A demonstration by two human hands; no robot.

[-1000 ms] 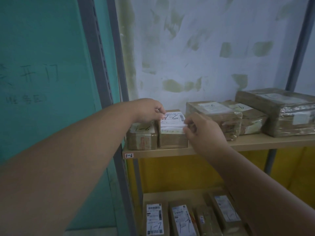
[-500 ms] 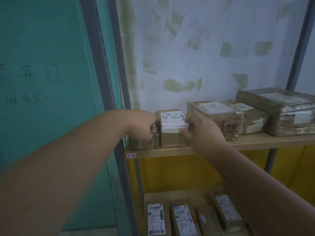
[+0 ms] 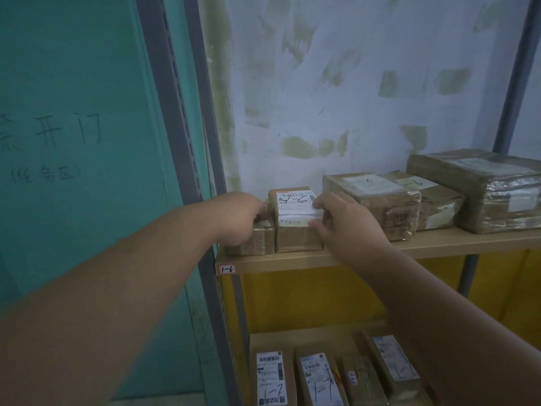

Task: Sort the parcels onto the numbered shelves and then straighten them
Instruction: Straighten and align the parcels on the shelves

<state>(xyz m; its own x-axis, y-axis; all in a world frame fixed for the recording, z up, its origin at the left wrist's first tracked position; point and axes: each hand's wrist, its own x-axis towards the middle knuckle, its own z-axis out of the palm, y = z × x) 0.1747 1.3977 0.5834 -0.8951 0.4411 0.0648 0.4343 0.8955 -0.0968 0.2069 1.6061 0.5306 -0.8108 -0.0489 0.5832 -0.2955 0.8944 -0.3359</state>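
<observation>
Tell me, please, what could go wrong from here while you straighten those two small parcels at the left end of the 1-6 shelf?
1. The leftmost small parcel, under the left hand, sits at the shelf's front corner; a sideways nudge might tip it off.
2. The right hand pinches the labelled parcel at its white label; pulling there could crease or peel the label.
3. Pushing right may jam it against the taped parcel.

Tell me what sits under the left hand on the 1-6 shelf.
A small brown parcel at the shelf's left end, against the white-labelled parcel. The left hand covers its top, hiding any label; only its front face shows.
</observation>
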